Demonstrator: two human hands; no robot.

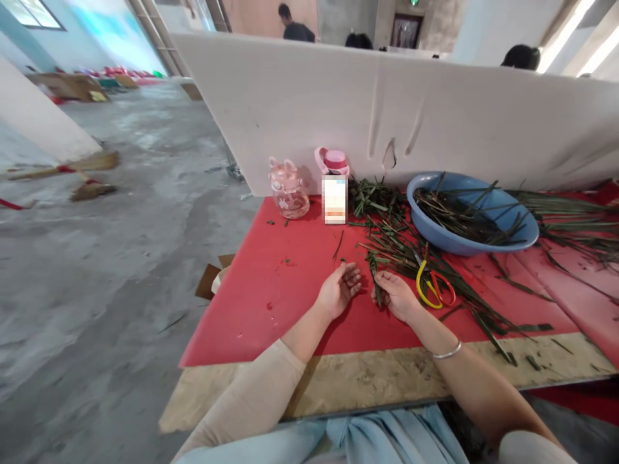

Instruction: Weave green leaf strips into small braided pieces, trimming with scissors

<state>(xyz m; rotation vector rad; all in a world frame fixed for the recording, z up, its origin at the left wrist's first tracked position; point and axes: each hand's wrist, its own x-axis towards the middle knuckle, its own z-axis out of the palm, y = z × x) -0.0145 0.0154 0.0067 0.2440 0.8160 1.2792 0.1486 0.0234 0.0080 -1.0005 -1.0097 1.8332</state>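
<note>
My left hand point(338, 288) rests on the red table cover point(271, 303), palm up, fingers loosely curled with nothing in them. My right hand point(394, 293) lies beside it, fingers closed on a folded green leaf strip point(374, 274) that sticks up from the fist. A silver bangle point(447, 352) sits on my right wrist. Scissors with a yellow and a red handle point(434, 285) lie just right of my right hand, on a pile of long green leaves point(401, 241).
A blue basin point(512, 241) holding leaves stands at the back right. A pink glass jar point(289, 188) and a pink-capped bottle point(334, 187) stand by the white foam partition point(435, 109). The table's bare board edge point(377, 377) is near me. People sit behind the partition.
</note>
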